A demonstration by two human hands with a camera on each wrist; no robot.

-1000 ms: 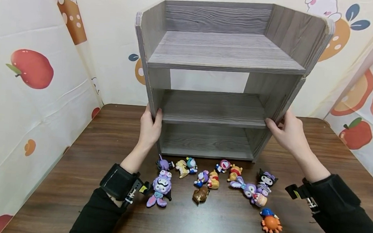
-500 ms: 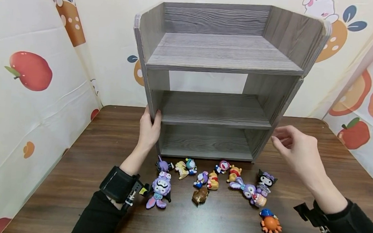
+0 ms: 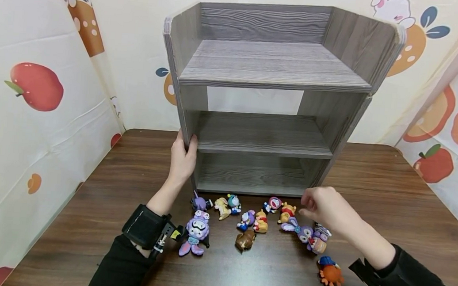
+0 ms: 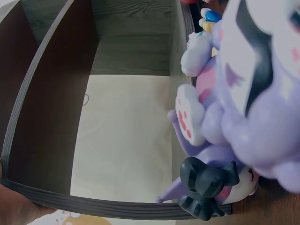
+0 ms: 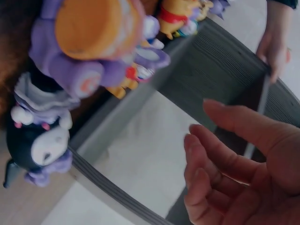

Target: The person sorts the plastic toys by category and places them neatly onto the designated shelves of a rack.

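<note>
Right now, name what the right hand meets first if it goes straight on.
Likely the yellow bear figure just ahead of the right hand in the head view, though depth is unclear.

The left hand [image 3: 183, 159] loses its fingertips behind the side of the grey shelf unit [image 3: 276, 62], as far as the head view shows. Just beneath the right hand [image 3: 326, 207], the head of a black-headed figurine [image 3: 322, 233] is mostly covered there. Below the left hand's grip, a purple figurine [image 4: 276, 136] looms soft and blurred, cut by the left wrist view's right edge.
</note>
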